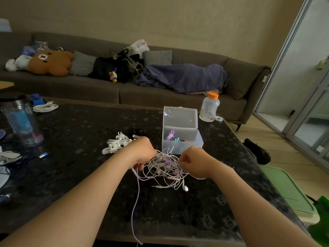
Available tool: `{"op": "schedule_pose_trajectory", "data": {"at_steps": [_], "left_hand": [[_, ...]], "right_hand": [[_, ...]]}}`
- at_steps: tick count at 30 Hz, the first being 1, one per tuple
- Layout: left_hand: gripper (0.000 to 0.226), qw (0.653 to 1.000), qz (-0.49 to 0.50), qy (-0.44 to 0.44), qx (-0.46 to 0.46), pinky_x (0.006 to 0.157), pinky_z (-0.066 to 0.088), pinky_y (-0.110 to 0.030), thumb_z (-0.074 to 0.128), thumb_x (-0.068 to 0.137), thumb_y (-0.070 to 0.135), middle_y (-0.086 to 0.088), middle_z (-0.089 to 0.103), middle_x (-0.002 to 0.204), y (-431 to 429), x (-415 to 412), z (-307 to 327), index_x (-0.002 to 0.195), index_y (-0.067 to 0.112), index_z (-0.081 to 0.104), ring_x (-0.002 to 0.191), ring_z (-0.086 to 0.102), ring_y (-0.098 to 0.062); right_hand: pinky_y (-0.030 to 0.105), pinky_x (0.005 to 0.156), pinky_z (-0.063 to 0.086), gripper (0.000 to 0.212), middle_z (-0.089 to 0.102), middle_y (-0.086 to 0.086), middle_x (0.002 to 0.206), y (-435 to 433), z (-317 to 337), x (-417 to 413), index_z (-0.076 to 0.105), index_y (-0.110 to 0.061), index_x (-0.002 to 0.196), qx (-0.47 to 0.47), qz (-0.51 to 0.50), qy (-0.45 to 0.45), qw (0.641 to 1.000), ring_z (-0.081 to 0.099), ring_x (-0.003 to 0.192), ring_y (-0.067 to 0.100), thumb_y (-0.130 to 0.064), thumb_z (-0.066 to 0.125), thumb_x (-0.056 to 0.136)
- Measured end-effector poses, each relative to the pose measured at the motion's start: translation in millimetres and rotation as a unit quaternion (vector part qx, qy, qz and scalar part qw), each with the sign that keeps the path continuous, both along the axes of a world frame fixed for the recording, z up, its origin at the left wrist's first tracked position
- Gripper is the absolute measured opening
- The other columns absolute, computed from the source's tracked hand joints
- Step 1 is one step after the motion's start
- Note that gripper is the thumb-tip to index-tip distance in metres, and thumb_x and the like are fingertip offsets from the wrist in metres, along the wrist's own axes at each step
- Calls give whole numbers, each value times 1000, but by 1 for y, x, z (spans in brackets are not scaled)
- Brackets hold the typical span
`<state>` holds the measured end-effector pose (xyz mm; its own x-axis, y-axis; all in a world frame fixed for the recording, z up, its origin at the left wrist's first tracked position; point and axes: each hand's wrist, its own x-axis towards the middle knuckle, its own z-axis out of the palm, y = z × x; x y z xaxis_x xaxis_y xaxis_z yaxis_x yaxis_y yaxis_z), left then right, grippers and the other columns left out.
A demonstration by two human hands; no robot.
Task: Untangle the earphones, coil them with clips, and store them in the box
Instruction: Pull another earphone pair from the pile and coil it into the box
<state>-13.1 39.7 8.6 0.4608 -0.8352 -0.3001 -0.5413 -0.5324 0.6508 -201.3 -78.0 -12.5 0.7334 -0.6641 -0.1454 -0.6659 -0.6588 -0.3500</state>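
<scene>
A tangle of white and pale purple earphones (pixel 164 169) lies on the dark table (pixel 80 132) between my hands. My left hand (pixel 142 152) grips cords at the tangle's left side, and one purple cord hangs from it down over the table's front edge. My right hand (pixel 193 162) pinches cords at the right side. Just behind the tangle stands a clear plastic box (pixel 181 138) with its lid up and some coiled purple and blue earphones inside. A pile of white clips (pixel 116 142) lies left of the box, behind my left hand.
A bottle with an orange cap (pixel 210 107) stands behind the box at the table's far right. A tall tumbler (pixel 21 122) and a coiled white cable (pixel 45 107) sit at the left. A grey sofa (pixel 160 90) with cushions and a blanket runs behind the table.
</scene>
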Motion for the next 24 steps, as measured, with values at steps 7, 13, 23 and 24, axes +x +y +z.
{"op": "schedule_pose_trajectory", "data": {"at_steps": [7, 13, 23, 24], "left_hand": [[13, 998, -29, -49, -13, 52, 48, -25, 69, 97, 17, -9, 66, 75, 1, 0, 2, 104, 9, 77, 51, 54, -19], [21, 988, -61, -136, -44, 86, 58, -32, 81, 93, 32, 4, 71, 104, 6, 4, 0, 108, 19, 79, 98, 69, -16], [15, 983, -53, -177, 5, 55, 57, -26, 67, 96, 16, -7, 75, 91, 5, 10, -3, 105, 19, 78, 65, 73, -22], [15, 982, -53, -180, 9, 51, 55, -25, 65, 97, 17, -8, 74, 91, 6, 11, -3, 107, 18, 76, 59, 71, -22]], "right_hand": [[23, 78, 54, 21, 74, -5, 92, 5, 2, -1, 82, -14, 106, 11, 28, 2, 1000, 67, 81, 9, -26, 65, 103], [33, 88, 63, 21, 78, 9, 99, 3, 0, 3, 80, -5, 101, -8, 17, 15, 1000, 74, 88, 24, -17, 63, 102], [28, 63, 61, 15, 73, 11, 92, 3, 21, 2, 65, -4, 95, 49, -247, -271, 929, 75, 78, 23, -13, 57, 103], [28, 64, 62, 13, 75, 10, 92, 4, 24, 2, 66, -5, 97, 70, -268, -302, 912, 76, 79, 23, -13, 58, 103]]}}
